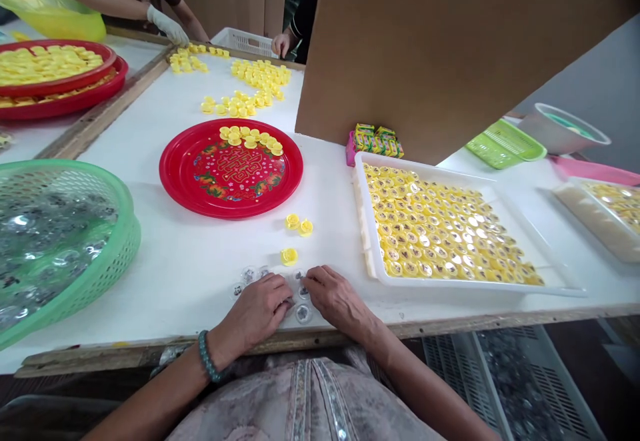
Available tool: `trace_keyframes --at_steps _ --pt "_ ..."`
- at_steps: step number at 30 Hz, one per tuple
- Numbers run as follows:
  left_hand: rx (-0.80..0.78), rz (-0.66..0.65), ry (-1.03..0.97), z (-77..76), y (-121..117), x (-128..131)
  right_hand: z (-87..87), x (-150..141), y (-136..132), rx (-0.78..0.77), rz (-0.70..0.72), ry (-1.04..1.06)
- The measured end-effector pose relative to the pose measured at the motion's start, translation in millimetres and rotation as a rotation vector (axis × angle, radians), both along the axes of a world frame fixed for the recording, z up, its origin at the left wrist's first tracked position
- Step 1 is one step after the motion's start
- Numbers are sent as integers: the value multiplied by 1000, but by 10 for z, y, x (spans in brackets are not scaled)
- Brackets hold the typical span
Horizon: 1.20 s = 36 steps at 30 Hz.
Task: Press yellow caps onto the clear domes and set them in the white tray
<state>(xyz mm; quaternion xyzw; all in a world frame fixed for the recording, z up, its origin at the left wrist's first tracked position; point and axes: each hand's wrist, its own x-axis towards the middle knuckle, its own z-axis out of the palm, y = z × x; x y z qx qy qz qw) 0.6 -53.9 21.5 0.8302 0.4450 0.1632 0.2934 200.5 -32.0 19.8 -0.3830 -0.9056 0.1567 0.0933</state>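
Note:
Several clear round plastic pieces with dark marks inside point(303, 313) lie on the white table around my two hands. My left hand point(260, 308), with a beaded bracelet at the wrist, is closed with fingers bent down at these pieces; what it pinches is hidden. Close by on the right, my right hand point(334, 294) has thumb and fingers drawn together at the edge of the clear pieces, its grip too small to make out. Just beyond my hands sits a small yellow plastic cup-shaped piece point(289, 256), with two more yellow pieces point(299, 224) behind it.
A red tray point(175, 188) holds some yellow pieces. At left stands a green basket point(131, 228) of clear pieces; at right, a white tray point(373, 254) with rows of filled yellow pieces. A cardboard panel point(425, 48) rises behind. Across the table, a co-worker's gloved hand point(169, 26) reaches toward yellow pieces.

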Motion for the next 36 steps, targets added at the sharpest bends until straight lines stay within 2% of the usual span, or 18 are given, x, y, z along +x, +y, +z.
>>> trace_keyframes --at_steps 3,6,11,16,22,26,32,36 --pt "-12 63 -31 16 21 -41 -55 16 20 11 -29 56" --pt "81 111 -28 26 106 -12 -102 0 44 4 -38 97" --pt "123 -20 118 -31 269 160 -153 -28 98 -83 -59 228" --pt "196 -30 143 -149 274 220 -155 30 104 -160 -104 318" --pt "217 8 77 -182 244 191 -203 103 202 -40 -44 199" --pt "209 34 63 -166 254 211 -240 90 294 -20 -41 232" --pt "275 9 170 -171 276 274 -196 39 278 -191 -170 387" --pt "331 -11 174 -190 270 265 -158 11 237 -413 -278 551"
